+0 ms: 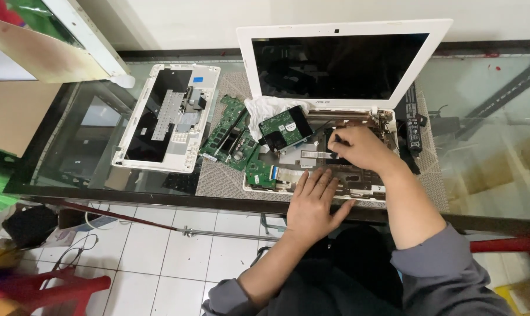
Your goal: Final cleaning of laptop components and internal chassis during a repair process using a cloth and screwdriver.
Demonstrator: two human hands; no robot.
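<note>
Left hand (313, 202) flat, fingers spread, pressing front edge of open laptop base (358, 181). Right hand (361, 147) inside base, fingertips pinched on something small, dark. Hard drive (285, 127) at base's left rear; motherboard (233, 140) just left.

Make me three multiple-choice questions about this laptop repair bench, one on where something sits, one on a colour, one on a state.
1. Where does the hard drive lie?
A. on the floor
B. on the opened laptop base, by the white cloth
C. on the detached keyboard cover

2. What colour is the circuit board between the cover and the base?
A. green
B. red
C. blue

3. How is the laptop screen?
A. lit
B. dark, lid raised
C. folded shut

Answers:
1 B, the drive rests at the base's upper left, against the cloth.
2 A, the board is plainly green.
3 B, the panel is black and stands upright behind the right hand, while the left hand lies flat on the base's front edge.
</note>
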